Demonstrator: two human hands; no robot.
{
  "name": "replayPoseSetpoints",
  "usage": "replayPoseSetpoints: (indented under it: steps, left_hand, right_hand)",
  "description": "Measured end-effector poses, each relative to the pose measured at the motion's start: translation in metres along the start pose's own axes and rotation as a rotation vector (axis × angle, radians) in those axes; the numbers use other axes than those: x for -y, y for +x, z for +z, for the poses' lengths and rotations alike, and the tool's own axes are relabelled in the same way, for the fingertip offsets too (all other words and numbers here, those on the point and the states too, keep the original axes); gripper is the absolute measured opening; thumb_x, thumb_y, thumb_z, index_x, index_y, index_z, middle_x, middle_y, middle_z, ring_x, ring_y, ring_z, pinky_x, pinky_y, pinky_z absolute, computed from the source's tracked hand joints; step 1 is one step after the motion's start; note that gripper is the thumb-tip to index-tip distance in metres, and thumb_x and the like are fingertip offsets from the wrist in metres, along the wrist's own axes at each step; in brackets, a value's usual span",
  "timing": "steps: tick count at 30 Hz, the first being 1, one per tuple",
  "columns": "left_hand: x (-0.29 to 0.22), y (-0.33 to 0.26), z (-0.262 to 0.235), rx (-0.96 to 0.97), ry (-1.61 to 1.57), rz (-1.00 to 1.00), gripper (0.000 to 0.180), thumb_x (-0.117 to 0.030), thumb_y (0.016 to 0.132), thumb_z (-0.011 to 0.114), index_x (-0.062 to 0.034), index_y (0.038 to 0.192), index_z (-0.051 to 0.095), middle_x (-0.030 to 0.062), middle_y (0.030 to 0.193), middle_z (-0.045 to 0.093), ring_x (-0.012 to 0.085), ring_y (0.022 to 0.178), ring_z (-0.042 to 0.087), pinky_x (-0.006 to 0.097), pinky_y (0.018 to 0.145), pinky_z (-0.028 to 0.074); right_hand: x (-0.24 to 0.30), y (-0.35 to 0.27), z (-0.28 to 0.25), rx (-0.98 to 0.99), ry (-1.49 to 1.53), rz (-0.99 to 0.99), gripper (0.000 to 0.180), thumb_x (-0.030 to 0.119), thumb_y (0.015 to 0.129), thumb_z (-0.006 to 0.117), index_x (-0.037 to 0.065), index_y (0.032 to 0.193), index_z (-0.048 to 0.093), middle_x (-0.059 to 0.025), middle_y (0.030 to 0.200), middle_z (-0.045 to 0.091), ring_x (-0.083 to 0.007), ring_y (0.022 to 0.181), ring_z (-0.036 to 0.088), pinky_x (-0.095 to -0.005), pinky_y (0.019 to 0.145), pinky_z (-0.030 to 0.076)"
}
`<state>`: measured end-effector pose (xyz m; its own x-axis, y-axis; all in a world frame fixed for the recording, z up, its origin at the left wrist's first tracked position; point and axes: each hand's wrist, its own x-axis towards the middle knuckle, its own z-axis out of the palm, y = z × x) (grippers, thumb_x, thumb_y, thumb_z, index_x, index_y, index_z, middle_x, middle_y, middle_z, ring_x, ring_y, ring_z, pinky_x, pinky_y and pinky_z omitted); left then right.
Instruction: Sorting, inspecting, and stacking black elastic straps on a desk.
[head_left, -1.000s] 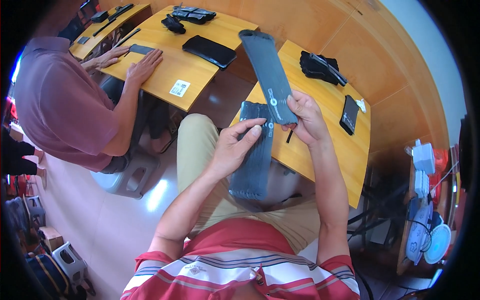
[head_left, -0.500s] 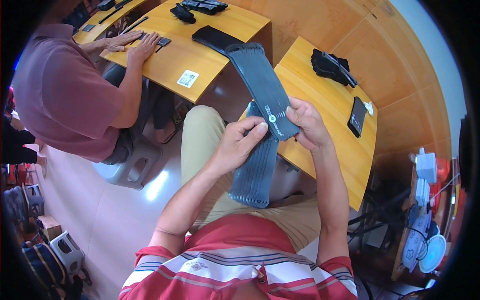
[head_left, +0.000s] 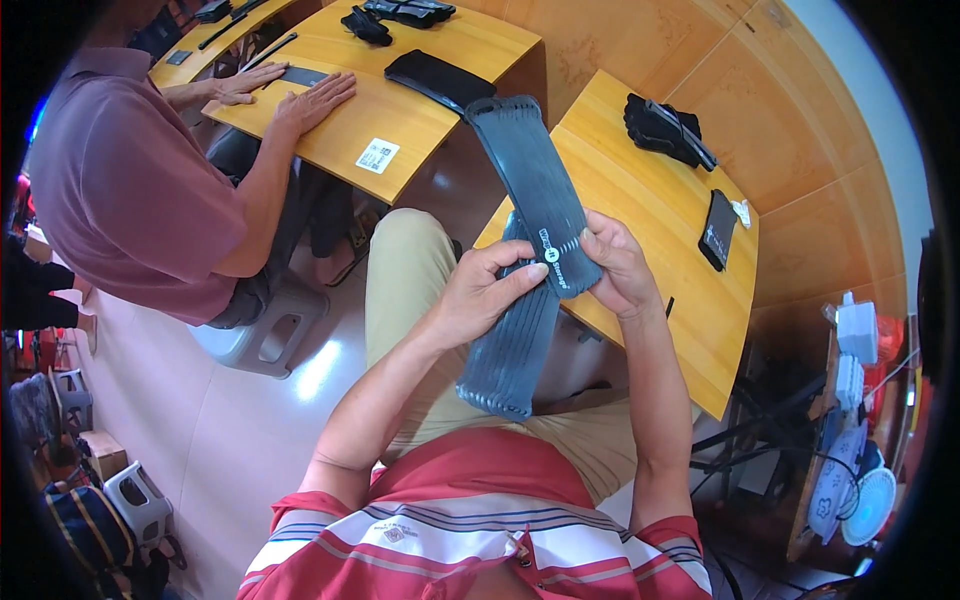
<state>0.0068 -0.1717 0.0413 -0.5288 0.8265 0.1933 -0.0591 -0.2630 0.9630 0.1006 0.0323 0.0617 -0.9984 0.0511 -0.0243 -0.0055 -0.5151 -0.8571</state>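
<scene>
A thick stack of dark grey flat strips with rounded ends (head_left: 530,160) slants up and away between my hands, white print near its lower end. My right hand (head_left: 622,262) is closed on that lower end, thumb on top. My left hand (head_left: 488,290) pinches beside it, thumb pressed at the stack's left edge. Below, a second length of layered grey strips (head_left: 505,365) hangs over my lap from my left hand. Whether the two lengths are one folded stack or two separate ones is hidden by my fingers.
Ahead right, a wooden table (head_left: 650,300) bears black gloves (head_left: 662,132) and a black phone-like slab (head_left: 716,230). At another wooden table (head_left: 420,125), a seated person presses both hands near a dark strip (head_left: 303,76). A black pouch (head_left: 438,80) lies there. A fan (head_left: 868,505) stands right.
My hands and the upper stack have shifted slightly right and down, both hands keeping hold. The other person's near hand has slid right across the table, leaving the dark strip lying flat.
</scene>
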Motion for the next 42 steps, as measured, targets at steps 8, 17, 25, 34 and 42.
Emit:
replayPoseSetpoints:
  steps: [8,17,25,34,42]
  left_hand:
    - [-0.001,0.002,-0.004,0.074,0.048,0.059,0.021,-0.019,0.1,0.066,-0.0006,0.11,0.07,0.005,0.092,0.068,0.0079,0.086,0.06,0.026,0.079,0.05]
    - [0.004,0.001,-0.001,0.042,0.063,0.008,0.02,-0.019,0.1,0.064,0.0006,0.101,0.068,0.0031,0.083,0.063,0.0078,0.079,0.055,0.027,0.072,0.047]
    - [0.002,0.0,0.008,-0.054,0.023,-0.032,0.018,-0.015,0.097,0.062,0.0018,0.098,0.068,-0.0011,0.079,0.061,0.005,0.076,0.052,0.025,0.068,0.044]
    - [0.004,0.002,0.015,-0.159,0.139,0.035,0.019,-0.014,0.093,0.065,0.0043,0.092,0.067,-0.0006,0.073,0.06,0.0055,0.071,0.051,0.026,0.062,0.043]
    - [0.004,0.003,0.013,-0.235,0.277,0.075,0.02,-0.015,0.093,0.066,0.0036,0.086,0.068,0.0055,0.064,0.059,0.0081,0.062,0.052,0.031,0.057,0.044]
  right_hand:
    - [0.002,-0.005,0.006,0.019,0.006,-0.03,0.058,0.023,0.097,0.07,-0.008,0.14,0.049,-0.014,0.128,0.066,-0.017,0.11,0.069,-0.03,0.094,0.056]
    - [0.003,-0.012,0.006,-0.037,-0.075,0.0,0.051,0.019,0.098,0.068,-0.007,0.138,0.051,-0.0127,0.124,0.068,-0.0166,0.109,0.069,-0.0304,0.095,0.056]
    - [0.009,-0.014,0.02,-0.159,-0.377,-0.051,0.037,0.015,0.101,0.063,-0.005,0.132,0.058,-0.0081,0.118,0.069,-0.0109,0.101,0.066,-0.0279,0.091,0.055]
    - [0.011,-0.016,0.032,-0.252,-0.442,-0.017,0.039,0.016,0.101,0.063,-0.006,0.133,0.056,-0.0065,0.111,0.068,-0.0078,0.096,0.064,-0.0252,0.086,0.054]
    - [-0.003,-0.022,0.047,-0.419,-1.438,-0.456,0.045,0.025,0.088,0.078,-0.003,0.122,0.068,-0.0169,0.124,0.067,-0.0316,0.114,0.063,-0.0396,0.098,0.05]
